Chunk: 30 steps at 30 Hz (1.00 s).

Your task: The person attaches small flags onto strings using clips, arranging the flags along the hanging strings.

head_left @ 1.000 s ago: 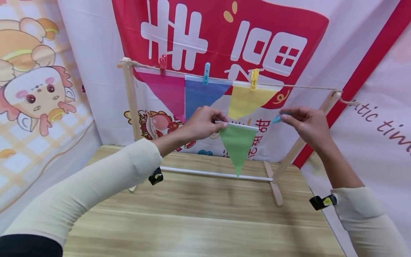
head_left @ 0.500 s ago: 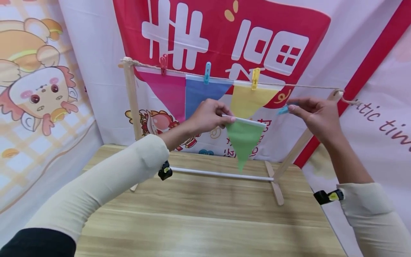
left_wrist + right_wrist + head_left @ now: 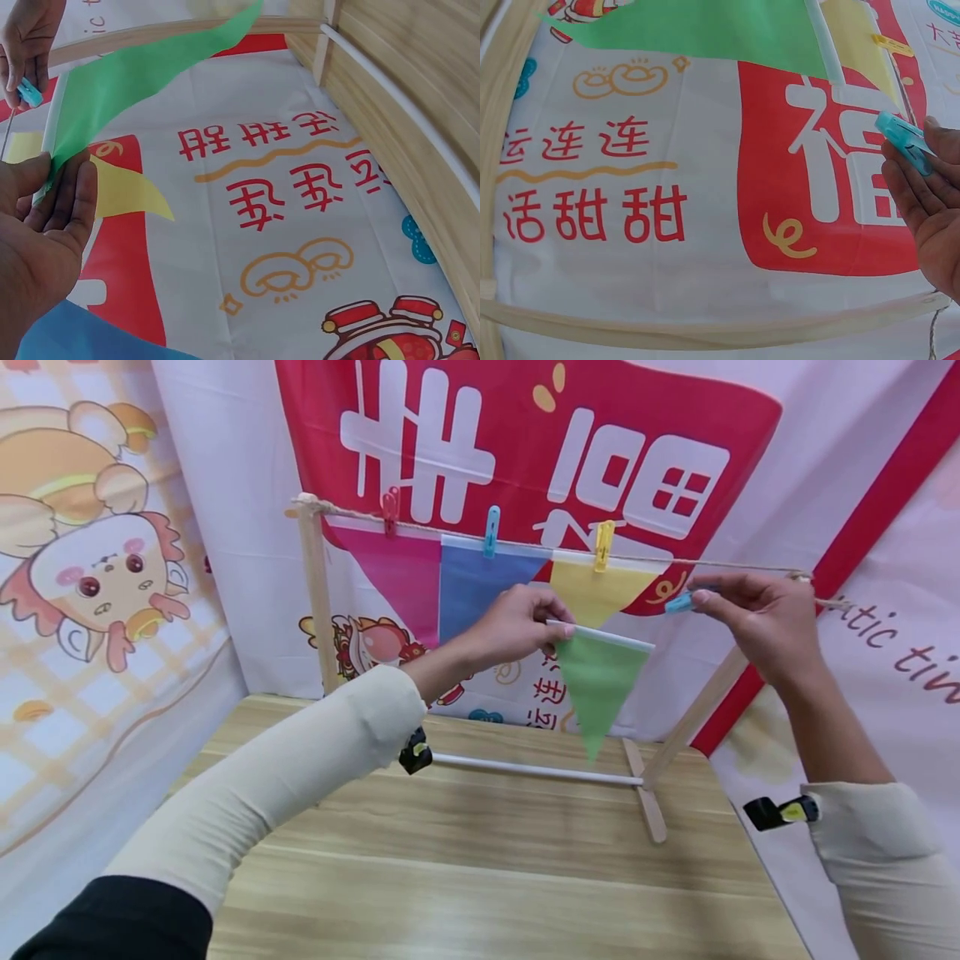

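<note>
My left hand [image 3: 517, 627] pinches a green triangular pennant [image 3: 602, 681] by the left end of its white top edge; the point hangs down. Between the thumb and fingers of my right hand [image 3: 772, 622] is a light-blue clothespin [image 3: 679, 602], just below the twine [image 3: 738, 564] and right of the pennant. Pink [image 3: 397, 568], blue [image 3: 480, 585] and yellow pennants [image 3: 596, 585] hang along the twine. A red clothespin [image 3: 390, 512], a blue clothespin [image 3: 491, 532] and a yellow clothespin [image 3: 604, 546] clip them. In the left wrist view the green pennant [image 3: 127, 90] slants up from my fingers.
The twine runs between two wooden posts, the left post [image 3: 315, 593] and right post [image 3: 697, 718], on a wooden table [image 3: 487, 860]. A white rod [image 3: 525, 769] joins them low down. Behind hangs a printed red and white cloth [image 3: 517, 460].
My left hand has carried the green pennant to the right and slightly up. My right hand, with the light-blue clothespin, has risen and shifted right, closer to the twine.
</note>
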Each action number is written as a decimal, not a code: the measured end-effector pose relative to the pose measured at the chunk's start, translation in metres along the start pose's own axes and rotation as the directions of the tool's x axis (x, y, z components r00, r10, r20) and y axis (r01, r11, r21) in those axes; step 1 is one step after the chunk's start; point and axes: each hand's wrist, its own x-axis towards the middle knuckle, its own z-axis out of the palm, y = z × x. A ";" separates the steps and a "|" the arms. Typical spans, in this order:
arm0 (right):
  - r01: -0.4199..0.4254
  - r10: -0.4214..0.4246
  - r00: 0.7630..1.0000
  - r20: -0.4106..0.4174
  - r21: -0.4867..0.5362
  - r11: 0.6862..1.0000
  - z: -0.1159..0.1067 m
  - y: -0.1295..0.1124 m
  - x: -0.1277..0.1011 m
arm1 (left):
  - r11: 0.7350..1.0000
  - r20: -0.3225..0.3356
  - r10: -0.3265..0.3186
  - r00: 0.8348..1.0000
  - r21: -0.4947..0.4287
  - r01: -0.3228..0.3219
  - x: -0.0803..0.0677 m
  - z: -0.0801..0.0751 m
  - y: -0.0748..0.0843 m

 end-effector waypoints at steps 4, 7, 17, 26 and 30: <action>0.001 -0.002 1.000 -0.010 -0.013 1.000 -0.005 -0.002 0.003 | 1.000 -0.005 0.004 1.000 -0.012 -0.004 0.004 0.002 0.008; -0.010 0.010 1.000 -0.011 -0.022 1.000 -0.009 -0.004 0.004 | 1.000 -0.012 0.016 1.000 -0.023 -0.016 0.009 0.003 0.011; -0.006 0.006 1.000 0.009 -0.011 1.000 -0.018 -0.011 0.013 | 0.998 -0.091 0.013 0.996 -0.063 -0.019 0.020 0.008 0.020; 0.038 -0.038 0.999 0.002 0.042 0.998 -0.021 -0.020 0.020 | 0.988 -0.116 -0.038 0.993 -0.151 0.021 0.021 0.019 0.037; 0.048 -0.048 0.999 -0.014 0.041 0.998 -0.024 -0.025 0.022 | 0.990 -0.117 -0.038 0.992 -0.138 0.022 0.024 0.022 0.043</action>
